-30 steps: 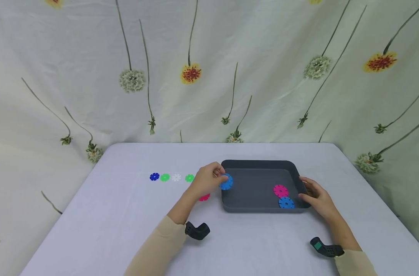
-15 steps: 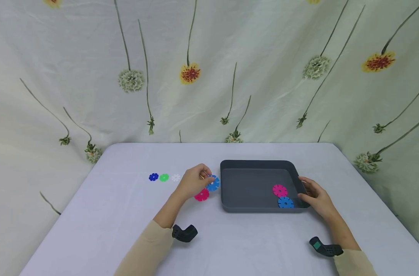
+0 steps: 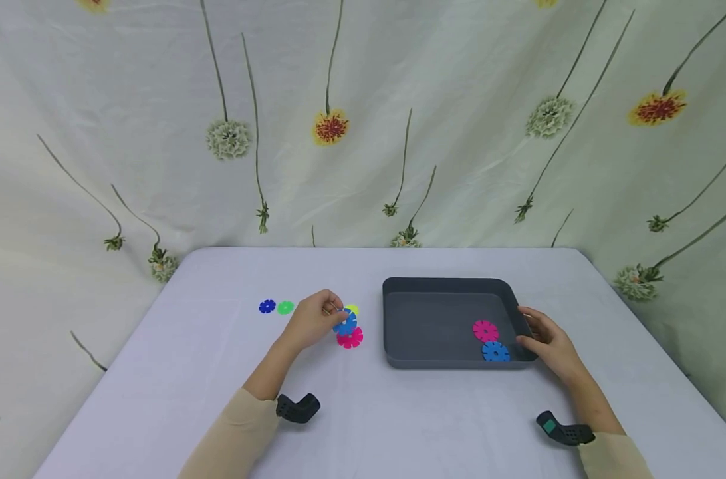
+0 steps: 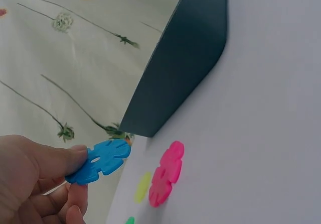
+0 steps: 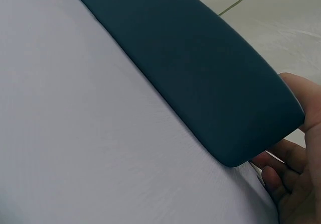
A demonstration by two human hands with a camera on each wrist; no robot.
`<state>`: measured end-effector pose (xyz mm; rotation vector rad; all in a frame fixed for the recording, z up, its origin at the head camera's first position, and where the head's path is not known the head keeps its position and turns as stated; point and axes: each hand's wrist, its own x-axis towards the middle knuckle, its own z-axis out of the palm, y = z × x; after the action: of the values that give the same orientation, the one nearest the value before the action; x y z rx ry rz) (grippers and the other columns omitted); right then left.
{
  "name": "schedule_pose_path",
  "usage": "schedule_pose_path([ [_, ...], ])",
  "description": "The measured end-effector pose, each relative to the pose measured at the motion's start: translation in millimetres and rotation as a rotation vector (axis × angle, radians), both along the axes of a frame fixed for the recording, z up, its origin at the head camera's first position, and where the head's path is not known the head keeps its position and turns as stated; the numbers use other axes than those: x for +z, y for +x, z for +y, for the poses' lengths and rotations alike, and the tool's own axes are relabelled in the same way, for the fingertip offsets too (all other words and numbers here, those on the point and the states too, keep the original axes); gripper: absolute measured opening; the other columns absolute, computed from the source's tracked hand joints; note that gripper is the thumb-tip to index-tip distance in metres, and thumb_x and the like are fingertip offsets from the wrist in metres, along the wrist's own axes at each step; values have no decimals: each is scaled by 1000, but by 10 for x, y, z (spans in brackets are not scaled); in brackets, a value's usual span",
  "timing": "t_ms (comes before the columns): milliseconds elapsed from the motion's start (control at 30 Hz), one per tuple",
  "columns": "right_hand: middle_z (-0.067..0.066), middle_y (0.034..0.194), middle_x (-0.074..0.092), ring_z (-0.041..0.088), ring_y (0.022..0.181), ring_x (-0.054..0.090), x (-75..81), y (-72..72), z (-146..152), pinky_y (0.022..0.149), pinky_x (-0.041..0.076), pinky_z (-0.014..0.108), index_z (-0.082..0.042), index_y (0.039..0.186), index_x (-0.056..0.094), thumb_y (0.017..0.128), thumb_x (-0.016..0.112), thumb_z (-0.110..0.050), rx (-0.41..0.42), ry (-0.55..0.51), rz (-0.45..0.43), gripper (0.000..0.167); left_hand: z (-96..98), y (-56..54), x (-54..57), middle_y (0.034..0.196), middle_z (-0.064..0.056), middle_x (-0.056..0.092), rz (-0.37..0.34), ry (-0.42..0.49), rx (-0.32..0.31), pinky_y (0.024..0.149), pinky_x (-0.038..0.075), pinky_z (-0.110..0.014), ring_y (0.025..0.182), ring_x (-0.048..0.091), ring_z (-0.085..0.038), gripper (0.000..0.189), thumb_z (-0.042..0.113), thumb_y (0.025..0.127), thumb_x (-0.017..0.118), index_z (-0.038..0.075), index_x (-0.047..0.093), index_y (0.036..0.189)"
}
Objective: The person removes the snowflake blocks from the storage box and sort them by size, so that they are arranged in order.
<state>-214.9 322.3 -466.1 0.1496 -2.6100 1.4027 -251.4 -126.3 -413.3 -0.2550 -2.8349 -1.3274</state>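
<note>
Between thumb and fingers, my left hand (image 3: 311, 320) pinches a blue notched plastic disc (image 4: 103, 159), held up above the table left of the tray. In the head view that disc overlaps a pink notched disc (image 3: 350, 340) and a yellow one (image 3: 354, 309) lying on the table. My right hand (image 3: 551, 342) grips the right wall of a dark grey rectangular tray (image 3: 429, 322), thumb inside the rim and fingers outside. In the tray's front right part lie a pink disc (image 3: 485, 330) and a blue disc (image 3: 495, 351).
Farther left on the white table (image 3: 177, 386) lie a dark blue disc (image 3: 267, 307) and a green disc (image 3: 285, 307); the left hand hides others in that row. A flowered cloth (image 3: 363, 186) hangs behind the table. Each wrist wears a black camera mount (image 3: 297, 408).
My left hand has moved left with the blue disc, from over the tray's left edge to above the discs on the table. The right hand and the tray have stayed in place.
</note>
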Motion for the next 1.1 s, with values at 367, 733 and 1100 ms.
schedule_pose_path([
  [367,31,139,45,42,122,47,7,-5,9,84,37,10,-2,143,42,93,65,-9,8,-5,-20,56,-221,34,-127,82,-4,60,-19,-18,38,63,45,-30,74,54,-19,17,16,89,72,6,60,96],
  [733,32,139,45,43,123,46,22,4,4,84,36,9,-1,143,42,93,65,-9,13,-8,-14,56,-291,73,-189,80,-3,58,-15,-44,59,65,44,-31,73,53,-19,17,15,89,72,6,60,97],
  [1100,31,141,43,44,126,45,24,5,0,86,36,13,-3,144,41,93,64,-10,4,2,-40,57,-343,63,-314,78,-3,56,3,-106,98,65,43,-31,72,51,-18,19,17,89,72,4,61,97],
])
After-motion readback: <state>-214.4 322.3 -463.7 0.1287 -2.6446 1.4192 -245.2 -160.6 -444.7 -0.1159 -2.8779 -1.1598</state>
